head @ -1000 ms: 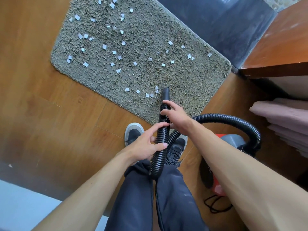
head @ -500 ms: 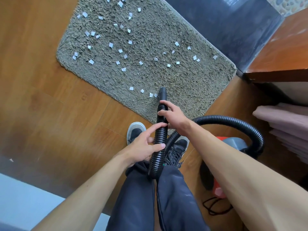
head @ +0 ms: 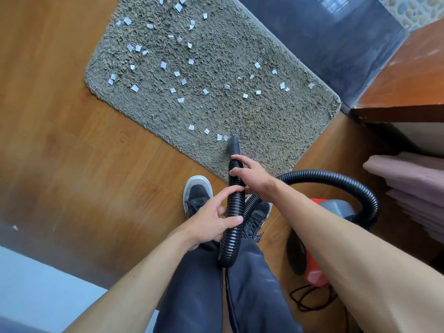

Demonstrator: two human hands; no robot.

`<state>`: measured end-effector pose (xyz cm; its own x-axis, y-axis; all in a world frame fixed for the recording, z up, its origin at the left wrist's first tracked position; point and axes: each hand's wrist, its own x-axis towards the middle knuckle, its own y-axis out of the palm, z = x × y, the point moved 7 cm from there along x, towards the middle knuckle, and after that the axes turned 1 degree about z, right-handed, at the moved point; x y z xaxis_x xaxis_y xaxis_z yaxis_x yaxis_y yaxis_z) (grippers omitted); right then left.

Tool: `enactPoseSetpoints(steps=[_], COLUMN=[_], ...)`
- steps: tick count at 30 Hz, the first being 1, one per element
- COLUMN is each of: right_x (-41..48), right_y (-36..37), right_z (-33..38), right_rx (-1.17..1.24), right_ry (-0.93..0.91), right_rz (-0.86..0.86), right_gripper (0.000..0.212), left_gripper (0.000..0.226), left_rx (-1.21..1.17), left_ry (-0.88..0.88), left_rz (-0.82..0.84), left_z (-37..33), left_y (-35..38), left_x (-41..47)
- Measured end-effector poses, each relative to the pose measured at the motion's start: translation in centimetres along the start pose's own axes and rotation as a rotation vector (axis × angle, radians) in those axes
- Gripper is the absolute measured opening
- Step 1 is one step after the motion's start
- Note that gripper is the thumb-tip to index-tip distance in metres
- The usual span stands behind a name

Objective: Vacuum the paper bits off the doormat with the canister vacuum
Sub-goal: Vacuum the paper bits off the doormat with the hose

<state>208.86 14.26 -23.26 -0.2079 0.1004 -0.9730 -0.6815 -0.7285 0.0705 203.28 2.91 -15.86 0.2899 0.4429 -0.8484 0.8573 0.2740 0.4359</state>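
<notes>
So, left hand (head: 211, 222): we're gripping the hose (head: 234, 212) low down.
Right hand (head: 252, 175): curled round the hose higher up.
Canister vacuum (head: 334, 207): down at our right.
Nozzle (head: 233, 145): just beside the nearest paper bits (head: 219, 137).
Doormat (head: 276, 131): under the nozzle, more bits scattered farther across.

A single head-worn view looks steeply down, hands (head: 230, 198) close, doormat (head: 276, 131) just beyond.

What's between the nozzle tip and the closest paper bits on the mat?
Only a short stretch of bare doormat. In the head view, the nozzle tip sits just beside the two nearest paper bits, nothing between them.
</notes>
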Motion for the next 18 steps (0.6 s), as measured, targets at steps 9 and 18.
enactPoseSetpoints(steps=[9,18], right_x=[0.5,0.8], right_y=[2.4,2.3], right_z=[1.1,1.3], right_rx=[-0.063,-0.14], right_ry=[-0.038,-0.019], right_rz=[0.025,0.043], right_gripper=[0.05,0.051], left_gripper=[0.06,0.061], left_rx=[-0.043,-0.08], left_ry=[0.005,0.003], left_rz=[-0.07,-0.061], left_z=[0.5,0.5], left_y=[-1.4,-1.1], left_x=[-1.1,-1.0])
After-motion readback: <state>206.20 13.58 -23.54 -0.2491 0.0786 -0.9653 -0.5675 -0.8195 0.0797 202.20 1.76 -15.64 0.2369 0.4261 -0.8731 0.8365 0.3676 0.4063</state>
